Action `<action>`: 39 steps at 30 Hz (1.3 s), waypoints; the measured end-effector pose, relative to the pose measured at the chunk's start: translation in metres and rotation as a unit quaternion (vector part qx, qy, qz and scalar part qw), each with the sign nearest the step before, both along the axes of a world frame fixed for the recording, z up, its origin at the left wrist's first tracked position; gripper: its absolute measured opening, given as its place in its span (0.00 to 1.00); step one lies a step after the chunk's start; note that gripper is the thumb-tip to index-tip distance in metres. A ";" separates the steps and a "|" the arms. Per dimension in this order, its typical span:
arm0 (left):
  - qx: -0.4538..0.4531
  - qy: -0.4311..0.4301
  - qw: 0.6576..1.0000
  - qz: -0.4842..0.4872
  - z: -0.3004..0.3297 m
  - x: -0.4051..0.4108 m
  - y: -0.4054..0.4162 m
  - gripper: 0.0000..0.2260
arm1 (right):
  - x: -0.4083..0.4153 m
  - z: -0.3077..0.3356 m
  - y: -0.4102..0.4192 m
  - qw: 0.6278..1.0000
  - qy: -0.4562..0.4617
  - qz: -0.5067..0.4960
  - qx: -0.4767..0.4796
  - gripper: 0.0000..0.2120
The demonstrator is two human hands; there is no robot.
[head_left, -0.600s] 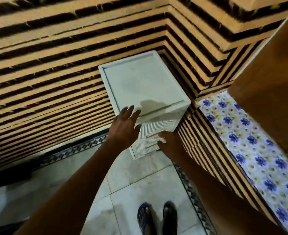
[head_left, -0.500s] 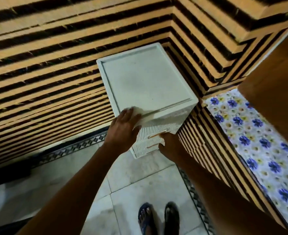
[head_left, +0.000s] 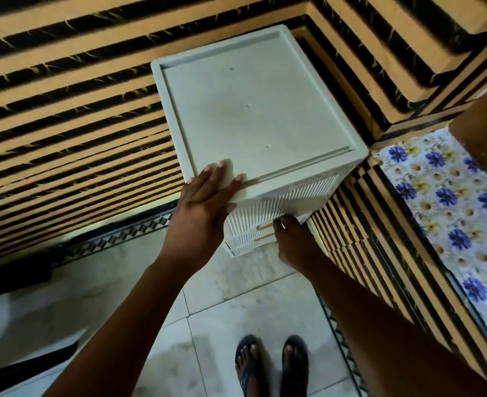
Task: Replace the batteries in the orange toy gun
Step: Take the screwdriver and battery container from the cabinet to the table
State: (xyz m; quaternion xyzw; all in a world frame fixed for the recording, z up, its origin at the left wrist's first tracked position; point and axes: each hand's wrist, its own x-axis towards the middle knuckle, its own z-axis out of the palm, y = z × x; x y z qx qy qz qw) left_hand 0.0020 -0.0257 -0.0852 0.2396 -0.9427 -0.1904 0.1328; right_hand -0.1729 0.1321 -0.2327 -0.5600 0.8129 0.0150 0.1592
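Two feet in dark sandals [head_left: 271,365] stand on the pale tiled floor [head_left: 231,316], nearest the viewer. No brand, label or legible writing shows on any surface. Both forearms reach forward and down to a white plastic drawer unit [head_left: 253,110] set in the corner. The left hand [head_left: 205,202] lies palm-down over the unit's front left top edge, fingers straight and spread on the recessed lid, thumb against the ribbed front; it presses rather than grips. The right hand [head_left: 291,239] is lower, at the front of the drawers [head_left: 251,236], its fingers curled in by the tan handle of an upper drawer; whether they actually grasp the handle cannot be determined. The drawers appear pushed in. The orange toy gun is not visible anywhere. To the right lies a cloth with blue flowers [head_left: 448,202]. Behind the unit runs a wall of orange and black stripes [head_left: 64,90].
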 end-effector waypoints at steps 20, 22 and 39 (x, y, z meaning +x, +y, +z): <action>0.091 -0.101 0.991 -0.016 0.040 -0.003 0.004 0.26 | 0.024 0.133 0.089 0.921 0.188 0.011 -0.340 0.06; 0.085 -0.098 0.992 -0.007 0.037 -0.004 0.003 0.24 | 0.017 0.129 0.067 0.920 0.200 0.005 -0.336 0.05; 0.033 0.077 0.991 0.108 0.041 0.002 0.054 0.15 | 0.005 0.119 0.030 0.902 0.133 -0.175 -0.372 0.14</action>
